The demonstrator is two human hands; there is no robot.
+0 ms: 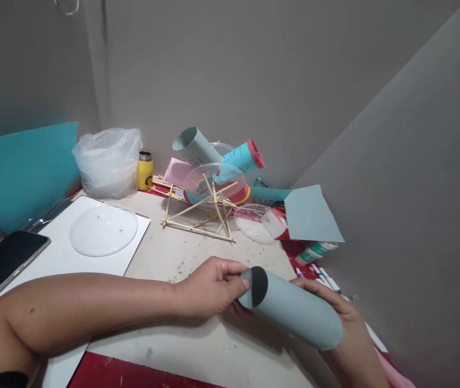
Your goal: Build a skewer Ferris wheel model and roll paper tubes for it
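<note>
A grey-blue paper tube (298, 307) lies tilted between my two hands above the table, its dark open end facing left. My left hand (211, 285) pinches the paper edge at that end between thumb and fingers. Around the right part of the tube curls my right hand (345, 318), its fingers along the far side and partly hidden by the paper. Just beyond stands a frame of thin wooden sticks (197, 221) with clear round plastic discs on it. Another grey paper tube (200, 148) and a blue tube with a red rim (242, 156) rest on top.
On the left lie a phone (4, 264), a white board (137, 237) and a clear plastic lid (103, 231). A plastic bag (109, 161) and yellow bottle (145, 172) stand behind. Grey paper (314, 215), a glue bottle (316, 251) and several markers (327, 277) are at right.
</note>
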